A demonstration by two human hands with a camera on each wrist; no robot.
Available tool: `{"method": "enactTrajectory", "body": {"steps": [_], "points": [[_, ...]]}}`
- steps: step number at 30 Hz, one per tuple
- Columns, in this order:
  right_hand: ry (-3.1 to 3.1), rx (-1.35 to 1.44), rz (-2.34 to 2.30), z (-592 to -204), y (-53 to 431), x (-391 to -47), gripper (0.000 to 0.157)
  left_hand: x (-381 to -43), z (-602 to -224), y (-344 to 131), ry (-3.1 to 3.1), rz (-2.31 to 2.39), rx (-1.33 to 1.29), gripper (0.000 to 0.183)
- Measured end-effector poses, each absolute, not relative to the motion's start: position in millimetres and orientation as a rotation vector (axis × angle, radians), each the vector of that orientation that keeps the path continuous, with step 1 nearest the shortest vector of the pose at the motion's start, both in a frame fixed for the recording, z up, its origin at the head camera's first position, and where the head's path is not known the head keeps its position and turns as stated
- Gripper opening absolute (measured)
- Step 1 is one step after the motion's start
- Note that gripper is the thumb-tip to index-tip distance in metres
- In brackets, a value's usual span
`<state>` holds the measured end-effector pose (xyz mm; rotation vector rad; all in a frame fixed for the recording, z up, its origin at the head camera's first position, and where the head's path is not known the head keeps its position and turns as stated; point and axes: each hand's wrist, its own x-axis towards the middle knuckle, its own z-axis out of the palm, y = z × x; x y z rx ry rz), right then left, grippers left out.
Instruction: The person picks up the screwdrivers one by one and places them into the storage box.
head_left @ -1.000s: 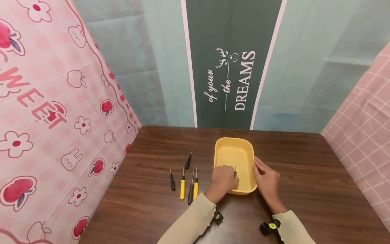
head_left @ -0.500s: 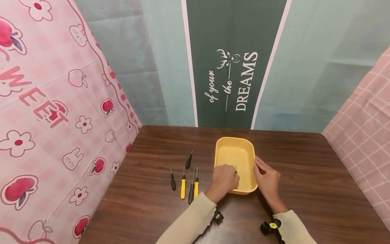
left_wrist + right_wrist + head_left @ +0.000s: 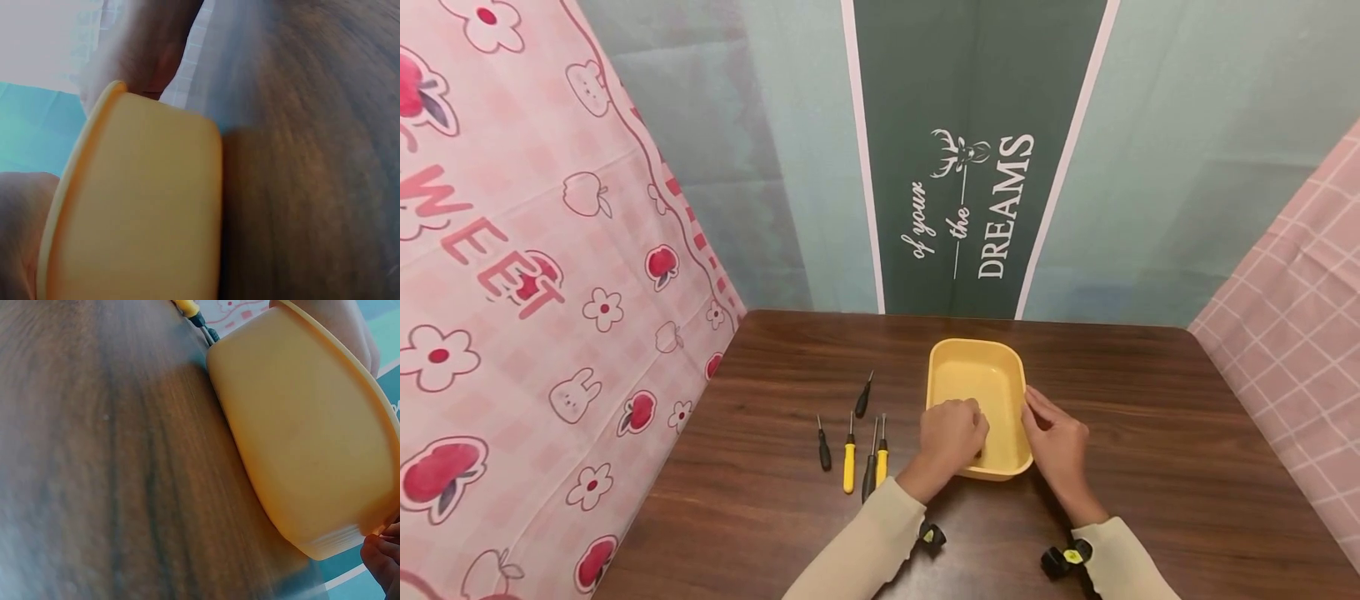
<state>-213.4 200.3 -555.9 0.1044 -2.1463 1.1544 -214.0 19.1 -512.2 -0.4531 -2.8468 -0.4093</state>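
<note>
A yellow plastic tub (image 3: 992, 371) stands on the table. My left hand (image 3: 951, 433) reaches over its near left side, fingers curled down inside. A small dark bit of a screwdriver (image 3: 978, 455) shows just below those fingers; the hand covers the rest of it. On the tub's right side, my right hand (image 3: 1058, 442) pinches the rim between thumb and fingers. In the left wrist view the tub's outer wall (image 3: 144, 200) fills the middle. The right wrist view has the right fingertips (image 3: 378, 550) at the tub's rim.
Left of the tub lie several screwdrivers: small black ones (image 3: 824, 450) (image 3: 862, 404), yellow-handled ones (image 3: 849, 467) (image 3: 882, 458) and a larger black one (image 3: 869, 477) close to the left sleeve. Printed cloths (image 3: 587, 333) hang along the brown wooden table's (image 3: 1150, 417) sides and back.
The left hand's fingers have shifted over the screwdriver in the tub; its tip, seen beyond the fingers before, is now covered, and a dark part shows below. The right hand stays at the rim.
</note>
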Motion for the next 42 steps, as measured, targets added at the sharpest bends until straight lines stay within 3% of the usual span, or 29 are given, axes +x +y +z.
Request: {"method": "enactTrajectory", "body": {"steps": [7,42], "points": [[-2.161,0.089,1.158,-554,199,-213,0.028,-219,-505,10,-2.779,-0.486,-0.463,0.02],[-2.17,0.079,1.122,-553,201,-215,0.027,-218,-483,-1,-2.799,-0.609,-0.399,0.018]]}}
